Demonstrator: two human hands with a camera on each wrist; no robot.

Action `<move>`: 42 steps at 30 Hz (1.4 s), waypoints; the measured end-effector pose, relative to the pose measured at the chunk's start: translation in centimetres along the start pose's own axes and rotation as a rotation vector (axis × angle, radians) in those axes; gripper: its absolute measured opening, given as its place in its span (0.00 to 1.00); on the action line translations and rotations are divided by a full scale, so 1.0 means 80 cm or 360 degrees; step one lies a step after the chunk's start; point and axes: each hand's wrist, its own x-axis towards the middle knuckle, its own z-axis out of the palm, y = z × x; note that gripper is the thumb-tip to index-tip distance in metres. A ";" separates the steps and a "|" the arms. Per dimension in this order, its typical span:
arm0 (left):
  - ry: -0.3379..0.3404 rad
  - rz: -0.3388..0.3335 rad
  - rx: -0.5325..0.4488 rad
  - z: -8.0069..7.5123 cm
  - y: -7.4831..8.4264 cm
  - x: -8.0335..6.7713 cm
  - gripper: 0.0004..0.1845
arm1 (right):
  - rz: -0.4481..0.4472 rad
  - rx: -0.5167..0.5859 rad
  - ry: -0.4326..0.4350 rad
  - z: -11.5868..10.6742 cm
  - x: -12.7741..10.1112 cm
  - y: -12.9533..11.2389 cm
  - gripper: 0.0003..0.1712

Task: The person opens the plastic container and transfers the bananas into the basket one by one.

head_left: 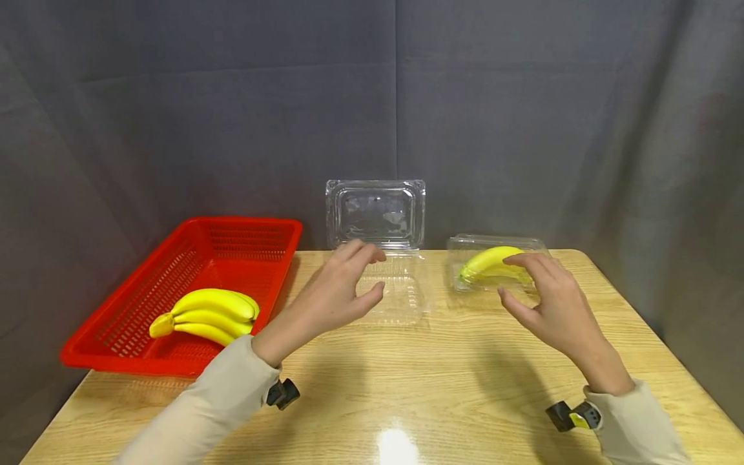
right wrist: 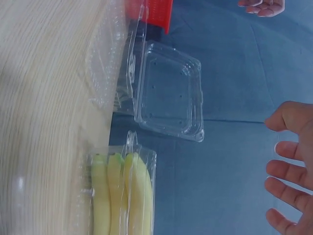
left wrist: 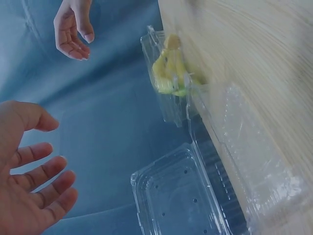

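Your left hand (head_left: pixel 340 294) hovers over the base of the open clear clamshell (head_left: pixel 398 294) at the middle of the counter's far edge, fingers loosely spread and gripping nothing. The clamshell's lid (head_left: pixel 375 213) stands upright behind the base, against the grey backdrop. Your right hand (head_left: pixel 549 303) hangs just in front of the closed clamshell (head_left: pixel 465 248) near the far right corner of the counter (head_left: pixel 407 387), fingers relaxed and apart, also holding nothing. A bunch of bananas (head_left: pixel 494 263) lies inside that closed box; the right wrist view shows the fruit side by side under the shut lid.

Judgement on handling: both boxes look like thin moulded plastic, light, glossy and easily crushed. Expect the walls to flex and the surface to slip under dry fingers. Take the open box by the rim of its base, or at the hinge line where lid meets base, not by the flat of the lid. Take the filled box from both short ends, low down, so the weight of the fruit does not spring the closure.

At the near left edge stands a red basket (head_left: pixel 232 236) holding another banana bunch (head_left: pixel 206 314), well apart from both hands.
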 end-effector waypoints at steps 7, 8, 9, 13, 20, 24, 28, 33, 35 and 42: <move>0.0055 0.0032 0.0098 0.012 0.000 0.011 0.16 | 0.0072 -0.0064 -0.0001 -0.006 -0.002 0.009 0.22; 0.0054 0.0023 0.0099 0.015 -0.001 0.012 0.16 | 0.0083 -0.0074 -0.0001 -0.007 -0.003 0.009 0.22; 0.0051 0.0014 0.0101 0.017 -0.001 0.014 0.16 | 0.0092 -0.0083 -0.0001 -0.008 -0.003 0.010 0.22; 0.0036 -0.0019 0.0088 0.029 -0.003 0.019 0.16 | 0.0132 -0.0112 -0.0002 -0.013 -0.006 0.012 0.22; 0.0079 0.0016 0.0059 0.044 -0.002 0.029 0.15 | 0.0142 -0.0156 0.0014 -0.016 -0.011 0.018 0.21; 0.0099 0.0054 0.0054 0.049 -0.001 0.032 0.13 | 0.0111 -0.0154 0.0029 -0.015 -0.012 0.021 0.19; 0.0123 0.0079 0.0052 0.054 -0.001 0.034 0.13 | 0.0109 -0.0146 0.0028 -0.015 -0.012 0.024 0.18; 0.0126 0.0127 0.0049 0.062 -0.003 0.040 0.13 | 0.0112 -0.0155 0.0020 -0.018 -0.016 0.028 0.19; 0.0123 0.0151 0.0048 0.066 -0.004 0.043 0.12 | 0.0118 -0.0163 0.0014 -0.020 -0.017 0.030 0.18; 0.0093 0.0218 0.0059 0.074 -0.002 0.052 0.12 | 0.0160 -0.0186 0.0001 -0.026 -0.024 0.037 0.18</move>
